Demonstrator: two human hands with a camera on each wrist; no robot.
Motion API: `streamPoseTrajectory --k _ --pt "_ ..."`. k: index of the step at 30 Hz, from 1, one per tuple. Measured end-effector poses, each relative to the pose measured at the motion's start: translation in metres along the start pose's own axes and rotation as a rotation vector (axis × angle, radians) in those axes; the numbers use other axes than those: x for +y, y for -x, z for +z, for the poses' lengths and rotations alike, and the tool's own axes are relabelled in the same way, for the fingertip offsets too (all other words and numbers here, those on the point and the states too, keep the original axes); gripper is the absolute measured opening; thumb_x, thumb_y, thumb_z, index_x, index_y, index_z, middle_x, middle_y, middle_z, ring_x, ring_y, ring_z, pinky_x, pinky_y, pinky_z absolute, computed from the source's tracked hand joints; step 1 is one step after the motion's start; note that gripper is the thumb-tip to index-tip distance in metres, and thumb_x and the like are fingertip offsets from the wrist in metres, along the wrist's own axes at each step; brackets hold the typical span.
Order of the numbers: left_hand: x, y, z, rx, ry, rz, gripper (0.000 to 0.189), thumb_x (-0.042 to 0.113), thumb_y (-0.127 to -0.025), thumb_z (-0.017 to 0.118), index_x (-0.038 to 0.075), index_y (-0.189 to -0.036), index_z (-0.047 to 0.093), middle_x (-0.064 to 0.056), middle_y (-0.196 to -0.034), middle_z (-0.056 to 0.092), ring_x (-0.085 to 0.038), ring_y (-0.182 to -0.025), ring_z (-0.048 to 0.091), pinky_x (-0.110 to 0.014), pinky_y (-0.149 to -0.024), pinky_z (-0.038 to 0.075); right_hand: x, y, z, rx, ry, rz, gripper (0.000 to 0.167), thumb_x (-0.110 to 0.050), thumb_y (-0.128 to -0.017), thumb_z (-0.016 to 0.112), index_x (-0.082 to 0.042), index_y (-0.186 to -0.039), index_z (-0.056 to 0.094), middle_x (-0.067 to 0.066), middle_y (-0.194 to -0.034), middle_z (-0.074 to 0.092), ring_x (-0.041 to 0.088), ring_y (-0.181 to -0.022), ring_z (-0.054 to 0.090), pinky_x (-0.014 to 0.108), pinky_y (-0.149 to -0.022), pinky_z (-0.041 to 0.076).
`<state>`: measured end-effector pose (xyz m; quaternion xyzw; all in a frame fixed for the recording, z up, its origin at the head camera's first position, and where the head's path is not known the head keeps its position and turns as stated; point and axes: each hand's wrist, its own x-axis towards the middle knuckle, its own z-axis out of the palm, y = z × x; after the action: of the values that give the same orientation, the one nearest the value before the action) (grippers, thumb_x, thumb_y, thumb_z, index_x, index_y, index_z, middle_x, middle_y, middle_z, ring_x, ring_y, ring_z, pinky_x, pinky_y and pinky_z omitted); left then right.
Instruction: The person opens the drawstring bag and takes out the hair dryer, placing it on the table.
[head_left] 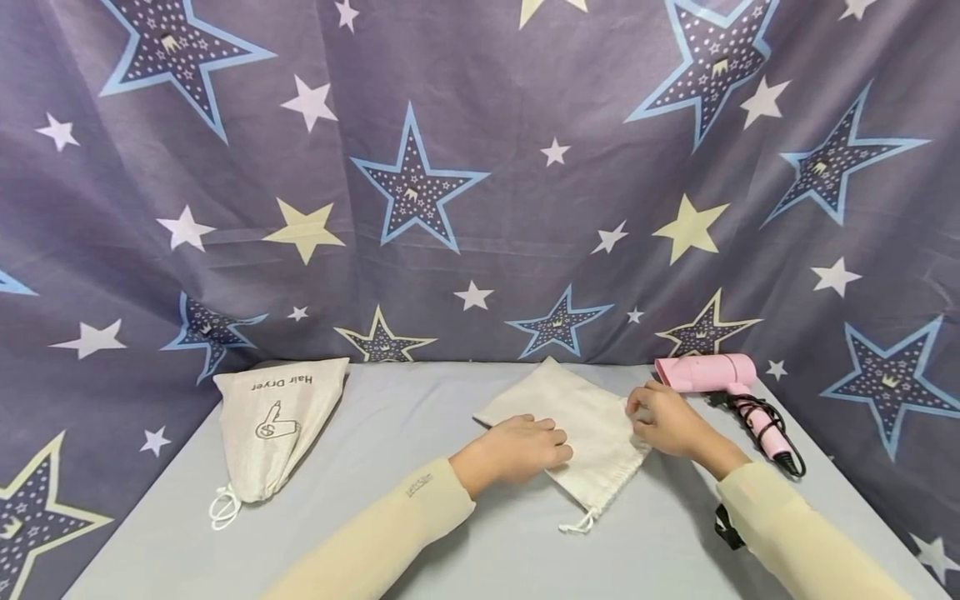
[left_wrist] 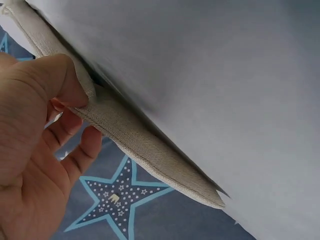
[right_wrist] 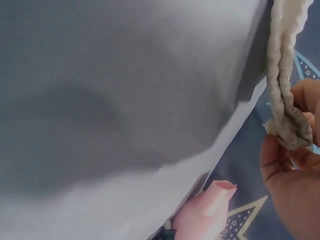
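A cream cloth drawstring bag (head_left: 581, 400) lies flat on the table before me, its cord (head_left: 579, 525) hanging from the corner nearest me. My left hand (head_left: 517, 448) is at the bag's left side; in the left wrist view its thumb and a finger pinch the stitched edge (left_wrist: 145, 145). With the right hand (head_left: 670, 419) I grip the far corner of the gathered mouth (right_wrist: 282, 95), as the right wrist view shows. Just beyond that hand rests a pink hair dryer (head_left: 705, 372), a black cord wound round its handle. Whatever is inside the bag cannot be seen.
At the left of the table (head_left: 405, 417) lies another drawstring bag (head_left: 281, 417), printed "Hair Dryer" and bulging, with its white cord towards me. A black item (head_left: 727, 527) lies partly hidden by my right sleeve. A star-patterned curtain (head_left: 465, 275) hangs behind and at both sides.
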<state>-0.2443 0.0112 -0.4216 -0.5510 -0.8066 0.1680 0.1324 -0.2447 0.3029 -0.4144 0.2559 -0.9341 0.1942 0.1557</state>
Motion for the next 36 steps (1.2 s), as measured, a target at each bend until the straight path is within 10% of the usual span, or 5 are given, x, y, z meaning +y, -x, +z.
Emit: streamPoseTrajectory --k 36 --pt "0.023 -0.071 -0.022 -0.101 0.089 -0.037 0.016 0.030 -0.107 0.052 0.031 -0.112 0.066 0.011 -0.105 0.061 -0.010 -0.094 0.054 -0.026 -0.074 0.049 0.043 0.053 -0.030 0.040 0.080 0.176 0.017 -0.001 -0.069 0.067 -0.008 -0.084 0.065 0.004 -0.084 0.058 0.019 -0.078 0.051 0.041 -0.071 0.045"
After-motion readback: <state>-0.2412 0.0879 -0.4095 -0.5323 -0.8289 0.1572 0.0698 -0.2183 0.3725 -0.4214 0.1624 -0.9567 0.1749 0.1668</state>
